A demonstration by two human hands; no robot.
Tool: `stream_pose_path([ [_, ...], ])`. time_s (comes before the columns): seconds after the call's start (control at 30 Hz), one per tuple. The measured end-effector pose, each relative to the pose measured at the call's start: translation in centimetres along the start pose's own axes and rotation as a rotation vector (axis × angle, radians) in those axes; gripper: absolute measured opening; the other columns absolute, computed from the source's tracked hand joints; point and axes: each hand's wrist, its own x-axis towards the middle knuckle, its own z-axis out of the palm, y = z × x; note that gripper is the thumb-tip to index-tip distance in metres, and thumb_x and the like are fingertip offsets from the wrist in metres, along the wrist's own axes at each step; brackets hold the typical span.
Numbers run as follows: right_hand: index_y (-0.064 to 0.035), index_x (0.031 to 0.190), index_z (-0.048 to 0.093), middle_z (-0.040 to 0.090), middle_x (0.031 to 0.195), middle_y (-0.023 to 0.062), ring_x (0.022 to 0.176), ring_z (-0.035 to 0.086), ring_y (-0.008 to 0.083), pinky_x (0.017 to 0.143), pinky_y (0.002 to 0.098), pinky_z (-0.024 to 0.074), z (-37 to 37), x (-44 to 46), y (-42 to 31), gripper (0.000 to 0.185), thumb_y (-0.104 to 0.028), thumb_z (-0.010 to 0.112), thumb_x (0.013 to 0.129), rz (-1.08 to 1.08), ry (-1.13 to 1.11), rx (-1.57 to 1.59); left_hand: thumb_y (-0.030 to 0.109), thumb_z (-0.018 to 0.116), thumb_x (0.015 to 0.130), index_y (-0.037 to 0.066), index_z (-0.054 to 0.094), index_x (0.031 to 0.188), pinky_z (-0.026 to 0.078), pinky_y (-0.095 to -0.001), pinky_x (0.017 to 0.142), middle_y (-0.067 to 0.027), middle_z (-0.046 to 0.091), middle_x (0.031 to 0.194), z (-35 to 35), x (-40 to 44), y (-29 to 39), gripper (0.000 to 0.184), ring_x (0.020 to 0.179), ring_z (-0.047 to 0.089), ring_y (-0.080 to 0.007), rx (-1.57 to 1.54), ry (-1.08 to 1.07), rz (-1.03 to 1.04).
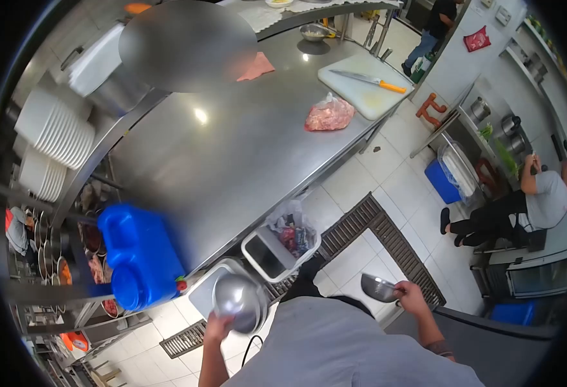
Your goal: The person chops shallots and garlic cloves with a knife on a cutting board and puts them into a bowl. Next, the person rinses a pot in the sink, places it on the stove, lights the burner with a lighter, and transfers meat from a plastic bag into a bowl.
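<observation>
My left hand (219, 327) is closed on the rim of a shiny metal bowl (237, 298), low on the left of my body. Another rim shows at its edge, but I cannot tell whether a second bowl is nested there. Off to the right, my right hand (411, 298) grips a smaller metal bowl (378, 288) by its edge, tilted over the floor. What is inside either bowl cannot be made out. Beside the larger bowl stands an open white bin (252, 243) with a plastic bag of waste (294, 235).
A steel counter (186, 155) carries bagged raw meat (330, 116), a white cutting board (361, 87) with an orange-handled knife (386, 85), and a blue jerrycan (138, 258). Stacked plates (58, 122) stand left. Another person (544, 200) works at right; floor drains (406, 251) cross the tiles.
</observation>
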Motion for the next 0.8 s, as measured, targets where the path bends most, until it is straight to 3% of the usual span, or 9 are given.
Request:
stream_pose_path([
  [0.07, 0.0002, 0.107, 0.071, 0.073, 0.089, 0.0111, 0.084, 0.068, 0.0203, 0.079, 0.0360, 0.0553, -4.3, 1.7, -2.7, 0.020, -0.007, 0.076, 0.088, 0.143, 0.045, 0.087, -0.013, 0.068, 0.082, -0.003, 0.063, 0.129, 0.058, -0.0391, 0.097, -0.0129, 0.071, 0.118, 13.1, 4.2, 10.2, 0.048, 0.107, 0.071, -0.0259, -0.322, -0.288, 0.125],
  [0.1, 0.0005, 0.106, 0.071, 0.072, 0.090, 0.0110, 0.084, 0.068, 0.0204, 0.079, 0.0357, 0.0551, -5.7, 2.8, -3.5, 0.019, -0.006, 0.075, 0.088, 0.266, 0.103, 0.181, -0.011, 0.067, 0.084, -0.003, 0.064, 0.127, 0.056, -0.0391, 0.098, -0.0122, 0.071, 0.117, 19.0, 5.7, 15.7, 0.044, 0.108, 0.070, -0.0250, -0.229, -0.313, 0.118],
  [0.13, 0.0015, 0.104, 0.070, 0.072, 0.089, 0.0112, 0.084, 0.068, 0.0195, 0.078, 0.0345, 0.0547, -5.6, 4.7, 1.6, 0.017, -0.004, 0.075, 0.089, 0.078, 0.200, 0.084, -0.009, 0.069, 0.086, -0.003, 0.065, 0.125, 0.057, -0.0377, 0.091, -0.0111, 0.071, 0.113, 25.1, 7.1, 20.8, 0.040, 0.102, 0.070, -0.0235, -0.323, -0.348, 0.183],
  [0.2, 0.0018, 0.104, 0.070, 0.071, 0.088, 0.0111, 0.083, 0.067, 0.0191, 0.078, 0.0342, 0.0545, -8.2, 7.5, 2.1, 0.016, -0.003, 0.074, 0.089, 0.064, 0.251, 0.080, 0.000, 0.072, 0.090, 0.000, 0.072, 0.105, 0.054, -0.0346, 0.070, -0.0079, 0.069, 0.098, 35.3, 11.7, 30.2, 0.015, 0.084, 0.065, -0.0185, -0.310, -0.411, 0.288],
  [0.27, 0.0026, 0.103, 0.069, 0.070, 0.086, 0.0105, 0.081, 0.066, 0.0182, 0.077, 0.0337, 0.0543, -10.7, 10.6, 3.5, 0.014, -0.002, 0.072, 0.090, 0.070, 0.320, 0.062, 0.001, 0.072, 0.089, -0.005, 0.069, 0.098, 0.056, -0.0431, 0.060, -0.0090, 0.062, 0.087, 45.3, 15.5, 39.2, 0.011, 0.071, 0.054, -0.0181, -0.349, -0.287, 0.374],
  [0.4, 0.0034, 0.102, 0.069, 0.070, 0.084, 0.0112, 0.080, 0.066, 0.0181, 0.077, 0.0334, 0.0544, -15.8, 16.5, 8.4, 0.014, -0.003, 0.073, 0.091, 0.150, 0.352, 0.113, -0.001, 0.061, 0.087, -0.013, 0.063, 0.105, 0.066, -0.0466, 0.059, -0.0214, 0.065, 0.102, 62.4, 25.4, 54.5, 0.022, 0.082, 0.071, -0.0341, -0.320, -0.119, 0.487],
  [0.5, 0.0039, 0.102, 0.071, 0.073, 0.091, 0.0181, 0.083, 0.070, 0.0259, 0.079, 0.0359, 0.0552, -20.9, 20.9, 12.7, 0.014, -0.004, 0.072, 0.090, 0.115, 0.419, -0.004, -0.001, 0.057, 0.088, -0.016, 0.061, 0.112, 0.069, -0.0467, 0.063, -0.0262, 0.067, 0.107, 71.8, 31.0, 61.5, 0.028, 0.084, 0.073, -0.0388, -0.246, -0.026, 0.622],
  [0.67, 0.0035, 0.096, 0.071, 0.073, 0.090, 0.0185, 0.082, 0.072, 0.0289, 0.078, 0.0384, 0.0558, -30.6, 29.7, 20.8, 0.014, -0.003, 0.073, 0.084, 0.214, 0.497, 0.018, 0.003, 0.056, 0.093, -0.014, 0.060, 0.120, 0.069, -0.0447, 0.064, -0.0271, 0.069, 0.108, 82.0, 40.4, 69.0, 0.033, 0.084, 0.074, -0.0377, -0.243, -0.001, 0.569],
  [0.8, 0.0023, 0.096, 0.072, 0.072, 0.092, 0.0220, 0.088, 0.072, 0.0365, 0.081, 0.0431, 0.0559, -43.7, 40.6, 21.0, 0.014, -0.002, 0.072, 0.082, 0.086, 0.285, -0.152, 0.030, 0.070, 0.095, -0.013, 0.064, 0.112, 0.066, -0.0446, 0.063, -0.0255, 0.072, 0.102, 83.7, 40.6, 70.4, 0.046, 0.076, 0.074, -0.0364, -0.059, 0.085, 0.488],
])
